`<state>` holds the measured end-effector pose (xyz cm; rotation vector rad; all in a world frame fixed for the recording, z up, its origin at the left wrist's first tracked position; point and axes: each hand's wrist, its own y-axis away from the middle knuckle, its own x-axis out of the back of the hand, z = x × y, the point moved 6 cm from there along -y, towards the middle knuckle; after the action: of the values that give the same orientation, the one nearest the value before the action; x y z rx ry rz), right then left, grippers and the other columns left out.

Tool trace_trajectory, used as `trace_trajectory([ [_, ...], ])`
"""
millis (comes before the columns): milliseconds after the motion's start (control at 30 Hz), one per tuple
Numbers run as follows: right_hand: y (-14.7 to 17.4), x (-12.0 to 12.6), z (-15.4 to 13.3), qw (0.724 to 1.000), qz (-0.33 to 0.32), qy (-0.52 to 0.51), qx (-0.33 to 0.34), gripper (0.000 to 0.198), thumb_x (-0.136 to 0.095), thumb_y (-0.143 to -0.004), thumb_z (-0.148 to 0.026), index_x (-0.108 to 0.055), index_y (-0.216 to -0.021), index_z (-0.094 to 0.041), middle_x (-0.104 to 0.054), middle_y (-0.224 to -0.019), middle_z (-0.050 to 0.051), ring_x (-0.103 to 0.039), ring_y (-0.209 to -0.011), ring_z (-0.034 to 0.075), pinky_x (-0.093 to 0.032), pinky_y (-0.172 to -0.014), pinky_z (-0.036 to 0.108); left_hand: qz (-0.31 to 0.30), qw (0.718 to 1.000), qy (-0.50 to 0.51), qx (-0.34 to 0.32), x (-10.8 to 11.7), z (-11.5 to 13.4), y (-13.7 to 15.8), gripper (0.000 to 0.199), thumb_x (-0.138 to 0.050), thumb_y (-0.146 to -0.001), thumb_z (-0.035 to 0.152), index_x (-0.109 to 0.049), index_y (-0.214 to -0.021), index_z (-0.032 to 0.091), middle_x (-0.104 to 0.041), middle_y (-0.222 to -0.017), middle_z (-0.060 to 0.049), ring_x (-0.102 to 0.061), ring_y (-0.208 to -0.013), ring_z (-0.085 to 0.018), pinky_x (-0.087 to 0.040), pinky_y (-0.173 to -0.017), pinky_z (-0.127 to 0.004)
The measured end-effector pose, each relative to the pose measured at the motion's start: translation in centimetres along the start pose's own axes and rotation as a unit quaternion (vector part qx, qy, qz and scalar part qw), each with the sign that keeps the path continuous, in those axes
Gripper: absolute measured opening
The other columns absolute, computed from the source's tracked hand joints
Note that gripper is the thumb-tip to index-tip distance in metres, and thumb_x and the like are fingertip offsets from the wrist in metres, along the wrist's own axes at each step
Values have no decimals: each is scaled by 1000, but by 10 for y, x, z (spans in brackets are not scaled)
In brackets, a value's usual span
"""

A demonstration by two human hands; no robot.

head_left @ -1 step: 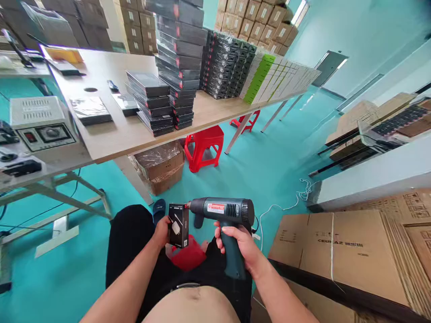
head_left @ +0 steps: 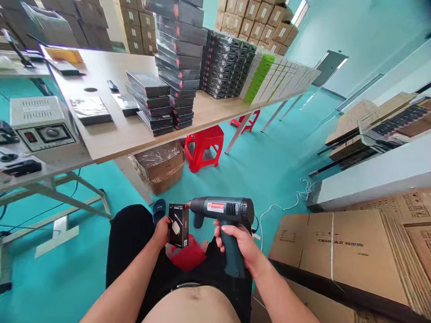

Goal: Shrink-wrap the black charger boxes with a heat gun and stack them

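My left hand [head_left: 162,231] grips a small black box [head_left: 178,226] by its left edge. A white charger and cable are printed on the box's front. My right hand [head_left: 239,242] is wrapped round the handle of a dark green heat gun [head_left: 225,210] with a red and white label. The gun points left, its nozzle close to the upper right corner of the box; whether they touch I cannot tell. Both things are held above my lap, over a red stool [head_left: 188,255] partly hidden between my legs.
Ahead is a long table [head_left: 117,139] with stacked black boxes [head_left: 182,58] and white-and-green boxes [head_left: 259,80]. A red stool [head_left: 205,146] and an open carton [head_left: 164,168] stand beneath it. Flattened cardboard [head_left: 353,255] lies at right. A white cable [head_left: 274,206] crosses the floor.
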<state>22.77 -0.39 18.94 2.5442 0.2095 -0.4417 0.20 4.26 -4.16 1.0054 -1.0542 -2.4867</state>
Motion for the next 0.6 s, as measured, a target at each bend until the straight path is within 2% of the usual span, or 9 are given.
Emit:
trace_trajectory([
  [167,-2,-10,-7,999,-18,32,-12,32,-62,-78,-28,-62,-104,-9,-65,-82,7,-61,-61,14,-49,-51,24,29,999,6,-14,2,5,1,9,-52,-55,22,-51,-63,17,-54,-52,0,-55,-46,-18,-45,-48,-28],
  [233,5,-9,-3,994,-48,87,-46,32,-62,-78,-28,-63,-104,-9,-65,-81,7,-61,-60,14,-49,-51,24,44,998,22,-31,4,8,2,7,-50,-58,22,-51,-63,18,-54,-52,0,-54,-45,-17,-45,-48,-28],
  [333,21,-1,8,970,-113,182,-114,32,-64,-74,-24,-64,-102,-7,-65,-76,7,-61,-56,15,-49,-48,24,56,995,59,-55,3,13,3,8,-48,-60,24,-51,-65,19,-55,-54,0,-54,-47,-17,-47,-53,-29],
  [400,31,4,16,957,-142,205,-144,31,-65,-72,-21,-65,-100,-7,-65,-73,7,-60,-54,15,-48,-46,23,58,993,77,-65,1,16,4,11,-48,-60,24,-53,-67,18,-57,-56,-1,-55,-49,-17,-48,-56,-30],
  [467,35,9,18,960,-133,199,-143,31,-65,-72,-21,-64,-100,-8,-65,-74,6,-61,-55,15,-47,-47,23,60,991,90,-73,-1,18,5,12,-48,-61,25,-55,-69,18,-58,-58,-1,-55,-51,-17,-48,-57,-30],
  [600,35,13,18,976,-73,174,-105,32,-63,-77,-25,-64,-105,-11,-65,-78,5,-61,-59,13,-49,-52,23,65,989,102,-84,-2,21,5,12,-47,-62,25,-54,-70,18,-58,-59,0,-55,-52,-17,-48,-56,-29],
])
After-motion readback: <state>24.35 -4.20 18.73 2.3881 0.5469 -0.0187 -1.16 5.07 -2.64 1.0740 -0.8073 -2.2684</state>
